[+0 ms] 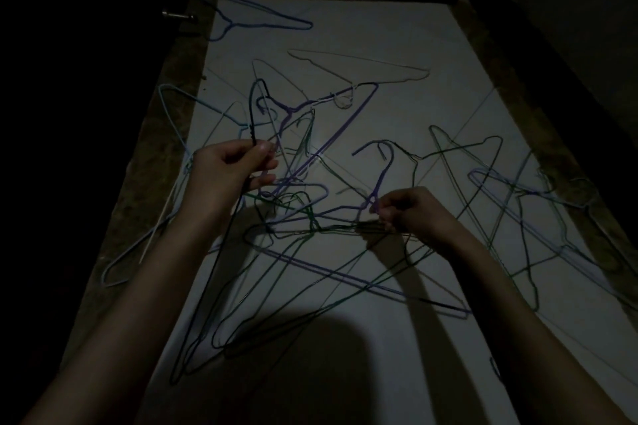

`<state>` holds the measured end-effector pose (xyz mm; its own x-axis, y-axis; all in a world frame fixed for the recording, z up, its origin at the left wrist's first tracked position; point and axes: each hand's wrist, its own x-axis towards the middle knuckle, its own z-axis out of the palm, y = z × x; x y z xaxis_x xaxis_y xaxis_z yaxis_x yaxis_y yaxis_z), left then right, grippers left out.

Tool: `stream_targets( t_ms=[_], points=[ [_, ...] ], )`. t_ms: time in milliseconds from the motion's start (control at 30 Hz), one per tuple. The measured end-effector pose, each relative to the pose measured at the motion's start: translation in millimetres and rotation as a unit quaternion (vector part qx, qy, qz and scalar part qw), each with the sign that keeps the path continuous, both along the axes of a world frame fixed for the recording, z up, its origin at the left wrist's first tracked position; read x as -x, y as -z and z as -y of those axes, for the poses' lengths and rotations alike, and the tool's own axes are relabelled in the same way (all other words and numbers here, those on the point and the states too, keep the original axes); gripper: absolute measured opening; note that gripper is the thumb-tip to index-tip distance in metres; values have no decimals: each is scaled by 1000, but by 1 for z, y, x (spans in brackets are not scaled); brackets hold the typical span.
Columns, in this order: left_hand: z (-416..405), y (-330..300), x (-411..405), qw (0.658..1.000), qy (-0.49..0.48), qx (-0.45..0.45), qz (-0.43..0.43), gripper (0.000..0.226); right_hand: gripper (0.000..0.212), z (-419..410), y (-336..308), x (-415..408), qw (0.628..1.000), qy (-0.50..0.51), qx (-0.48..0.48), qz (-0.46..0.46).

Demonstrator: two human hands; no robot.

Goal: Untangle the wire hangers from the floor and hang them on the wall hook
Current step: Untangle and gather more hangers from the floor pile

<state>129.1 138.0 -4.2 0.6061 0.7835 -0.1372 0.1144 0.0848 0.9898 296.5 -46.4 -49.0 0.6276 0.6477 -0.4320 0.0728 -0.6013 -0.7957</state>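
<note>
With the left hand (231, 166) pinching a dark hanger (253, 107) by its neck and the right hand (407, 209) gripping a purple hanger (383, 169) above the tangle on the floor (397, 45) — lift apart slowly, unhooking rather than yanking.

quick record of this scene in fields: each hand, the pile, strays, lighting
left hand: left hand pinches the neck of a dark wire hanger, hook pointing up
right hand: right hand grips the neck of a purple hanger, hook up
pile: tangled hangers, purple, green and blue wires crossing on the pale floor
strays: a blue hanger lies apart at the far end; a pale hanger lies beyond the pile
wall hook: not identifiable
lighting: very dim
</note>
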Motion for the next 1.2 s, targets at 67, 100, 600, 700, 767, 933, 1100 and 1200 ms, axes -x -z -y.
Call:
stream_targets(
  t_ms=[67, 100, 600, 700, 767, 933, 1100, 1200],
  points=[
    [-1, 0, 1, 1000, -6, 1, 1, 14, 16, 2, -13, -6, 1000, 17, -12, 9],
    [-1, -1, 1, 1000, -8, -2, 3, 14, 16, 3, -19, -9, 999, 29, -22, 11],
    [19, -8, -14, 990, 18, 114, 76, 11, 10, -25, -75, 12, 976, 95, -192, -32],
    [28, -6, -19, 985, 39, 142, 85, 15, 7, -32, -74, 23, 973, 90, -204, -51],
    [33, -5, -21, 983, 48, 157, 87, 20, 7, -37, -74, 32, 970, 85, -212, -77],
    [39, 2, -23, 979, 86, 174, 64, 29, 13, -46, -69, 52, 976, 34, -197, -83],
    [35, 7, -26, 966, 86, 235, 69, 30, 12, -48, -58, 58, 988, -19, -155, 18],
    [31, 8, -26, 965, 80, 238, 80, 27, 10, -46, -56, 56, 987, -18, -159, 10]
  ],
)
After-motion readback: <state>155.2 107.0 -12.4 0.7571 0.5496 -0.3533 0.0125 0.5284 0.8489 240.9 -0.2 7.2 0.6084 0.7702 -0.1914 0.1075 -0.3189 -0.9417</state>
